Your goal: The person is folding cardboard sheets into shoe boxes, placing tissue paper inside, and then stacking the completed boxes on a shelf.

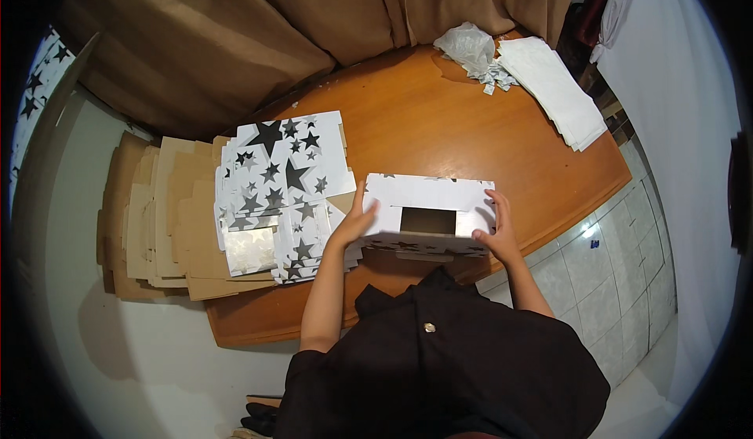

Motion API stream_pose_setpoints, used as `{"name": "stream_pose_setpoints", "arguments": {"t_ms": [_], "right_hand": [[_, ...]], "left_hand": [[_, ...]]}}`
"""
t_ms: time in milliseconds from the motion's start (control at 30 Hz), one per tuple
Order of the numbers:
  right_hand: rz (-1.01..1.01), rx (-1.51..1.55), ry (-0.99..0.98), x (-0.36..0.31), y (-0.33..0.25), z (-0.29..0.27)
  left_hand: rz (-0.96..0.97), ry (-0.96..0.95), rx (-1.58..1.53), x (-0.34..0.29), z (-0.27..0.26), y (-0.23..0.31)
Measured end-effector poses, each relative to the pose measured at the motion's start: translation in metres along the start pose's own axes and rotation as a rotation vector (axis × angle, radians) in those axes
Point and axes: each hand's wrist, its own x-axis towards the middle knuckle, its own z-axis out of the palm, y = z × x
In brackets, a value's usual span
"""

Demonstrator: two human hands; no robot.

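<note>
A white box (pixel 430 193) with star-printed sides was held between two hands near the front edge of the wooden desk (pixel 400 109), close to the dark shirt (pixel 471 353). Its left end was gripped by the left hand (pixel 357 222), with the thumb laid over the corner; its right end was clasped by the right hand (pixel 499 229), with the fingers curled round the edge. A dark opening (pixel 428 221) was left in the upper face, between white panels. Whether the base was rested fully on the desk could not be told.

To the left, the star-printed cardboard (pixel 292 176) was piled just beside the left hand, and the plain brown cardboard (pixel 188 184) was stacked beyond it. Should the elbow or wrist be swung that way, the loose pile could be knocked askew (its edges were already unevenly set). If the ends were squeezed too hard, the walls might be bowed or the panels round the opening creased. If the near side were drawn further back, the box could be tipped over the edge. The plastic bag (pixel 466 49) and white sheets (pixel 553 94) were set well apart, so little trouble was to be expected there.
</note>
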Motion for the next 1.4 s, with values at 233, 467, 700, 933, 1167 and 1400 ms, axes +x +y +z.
{"name": "stream_pose_setpoints", "arguments": {"t_ms": [233,467,700,933,1167,1400], "right_hand": [[-0.023,0.125,0.083,-0.007,0.019,0.007],[0.060,0.032,0.341,-0.001,0.023,0.025],[0.015,-0.519,0.293,0.004,-0.017,0.019],[-0.184,-0.626,-0.272,-0.005,-0.049,0.037],[-0.112,-0.652,-0.363,-0.002,-0.038,0.039],[-0.232,-0.625,-0.254,-0.003,-0.038,0.037]], "left_hand": [[0.106,-0.054,-0.109,-0.014,-0.003,-0.019],[-0.061,0.165,-0.480,-0.013,0.006,-0.034],[-0.053,0.175,-0.308,-0.012,0.012,-0.035],[-0.196,0.130,-0.362,-0.011,0.013,-0.014],[-0.150,0.129,-0.363,-0.011,0.015,-0.016],[-0.021,0.516,-0.394,-0.023,0.024,-0.037]]}}
